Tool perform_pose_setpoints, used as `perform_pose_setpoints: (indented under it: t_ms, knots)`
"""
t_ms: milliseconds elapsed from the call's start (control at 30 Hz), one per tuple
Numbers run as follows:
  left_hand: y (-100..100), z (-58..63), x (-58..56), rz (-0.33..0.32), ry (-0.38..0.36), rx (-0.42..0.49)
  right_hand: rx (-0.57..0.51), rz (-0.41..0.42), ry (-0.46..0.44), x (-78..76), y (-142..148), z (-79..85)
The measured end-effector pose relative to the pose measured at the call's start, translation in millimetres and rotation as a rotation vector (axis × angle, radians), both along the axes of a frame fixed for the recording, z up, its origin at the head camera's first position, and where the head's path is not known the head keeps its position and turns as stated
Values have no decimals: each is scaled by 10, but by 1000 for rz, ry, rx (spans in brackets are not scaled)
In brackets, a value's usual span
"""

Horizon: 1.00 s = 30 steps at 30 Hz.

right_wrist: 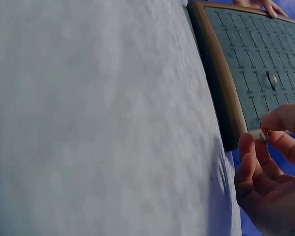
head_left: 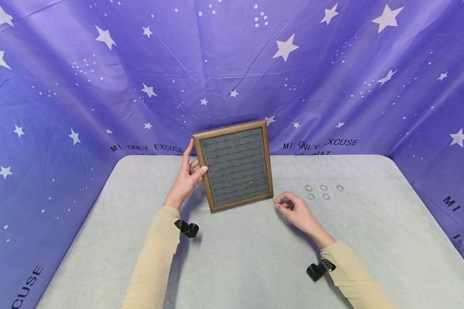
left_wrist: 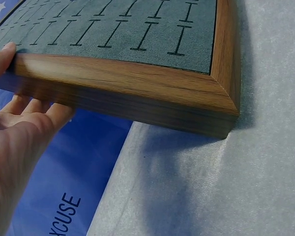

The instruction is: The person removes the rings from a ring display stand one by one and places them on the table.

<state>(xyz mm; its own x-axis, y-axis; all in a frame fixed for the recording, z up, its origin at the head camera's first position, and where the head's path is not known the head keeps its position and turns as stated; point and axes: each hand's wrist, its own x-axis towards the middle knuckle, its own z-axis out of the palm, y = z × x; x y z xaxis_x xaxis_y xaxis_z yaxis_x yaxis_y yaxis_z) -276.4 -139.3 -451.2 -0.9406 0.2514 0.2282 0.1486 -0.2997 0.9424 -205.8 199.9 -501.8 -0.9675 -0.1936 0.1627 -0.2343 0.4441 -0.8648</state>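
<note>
A wood-framed ring display board (head_left: pixel 236 165) with grey slotted padding stands tilted on the table, its lower edge on the tabletop. My left hand (head_left: pixel 186 178) grips its left side, thumb on the front of the frame and fingers behind. In the left wrist view the wooden frame (left_wrist: pixel 137 86) runs past the thumb. One ring (right_wrist: pixel 272 80) sits in a slot low on the board. Beside the board's lower right corner, my right hand (head_left: pixel 295 210) pinches another ring (head_left: pixel 275 201) between thumb and forefinger.
Several loose rings (head_left: pixel 324 188) lie in two rows on the grey-covered table (head_left: pixel 239 257), right of the board. Purple star-printed cloth (head_left: pixel 232 64) hangs behind and at both sides. A black wrist camera (head_left: pixel 321 269) is strapped to each sleeve.
</note>
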Motion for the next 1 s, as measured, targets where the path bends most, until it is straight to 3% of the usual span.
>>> perform_pose_setpoints:
  t_ms: [1000]
  knots:
    - [0, -6, -1, 0, 10, 9, 97, -59, 73, 25, 677, 22]
